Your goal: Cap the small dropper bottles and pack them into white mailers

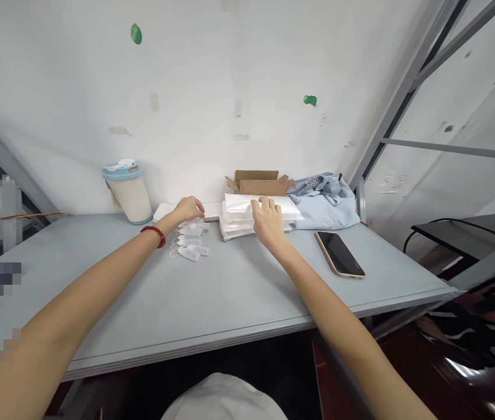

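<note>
At the back of the table, my left hand (189,209) is closed, its fingertips bent down by several small white translucent tags (189,240) with thin loops. Whatever those fingertips pinch, if anything, is too small to make out. A stack of white plastic bags (235,226) lies to the right of the tags. My right hand (268,221) is over this stack, thumb and fingers closed on the top bag (237,202). Behind the left hand runs a flat white strip-like object (212,210), partly covered.
A cup with a blue lid (128,189) stands at the back left. Behind the bags is an open cardboard box (264,185), with light blue cloth (328,207) beside it. A phone (340,254) lies right on the grey table (212,309). Metal posts flank the table.
</note>
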Tool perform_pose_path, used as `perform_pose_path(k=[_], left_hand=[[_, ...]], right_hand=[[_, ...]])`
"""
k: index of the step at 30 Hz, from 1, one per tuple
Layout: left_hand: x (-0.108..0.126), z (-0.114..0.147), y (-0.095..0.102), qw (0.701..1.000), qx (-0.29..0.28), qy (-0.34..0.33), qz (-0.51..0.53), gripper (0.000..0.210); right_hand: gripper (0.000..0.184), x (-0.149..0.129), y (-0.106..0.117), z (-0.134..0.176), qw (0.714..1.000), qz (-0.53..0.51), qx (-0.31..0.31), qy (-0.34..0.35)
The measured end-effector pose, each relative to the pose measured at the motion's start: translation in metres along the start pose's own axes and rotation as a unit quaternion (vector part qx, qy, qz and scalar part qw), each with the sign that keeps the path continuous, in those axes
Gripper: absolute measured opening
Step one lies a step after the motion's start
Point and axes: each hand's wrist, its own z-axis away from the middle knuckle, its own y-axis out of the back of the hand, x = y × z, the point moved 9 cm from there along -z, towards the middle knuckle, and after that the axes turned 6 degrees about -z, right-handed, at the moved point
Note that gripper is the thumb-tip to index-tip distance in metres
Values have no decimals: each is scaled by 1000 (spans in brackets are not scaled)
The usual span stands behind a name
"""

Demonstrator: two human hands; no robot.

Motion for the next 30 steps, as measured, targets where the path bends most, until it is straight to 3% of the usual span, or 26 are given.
perform_pose_path(k=[11,18,24,28,30], left_hand=[[25,-8,-18,992,-35,-56,-105,20],[15,-10,3,987,4,-40,-155,20],[-6,4,50,983,130,7,-130,13],[-3,46,76,957,263,-33,-118,12],[5,78,83,928,350,-78,-103,14]], right_hand=[[43,1,1,1,1000,-8,-26,-10],[43,4,-5,0,998,1,-54,-25],[41,10,-10,-1,997,-1,-71,-35],[38,9,-10,-1,997,-16,-67,-30],[35,7,-9,-1,998,-26,-56,-27]])
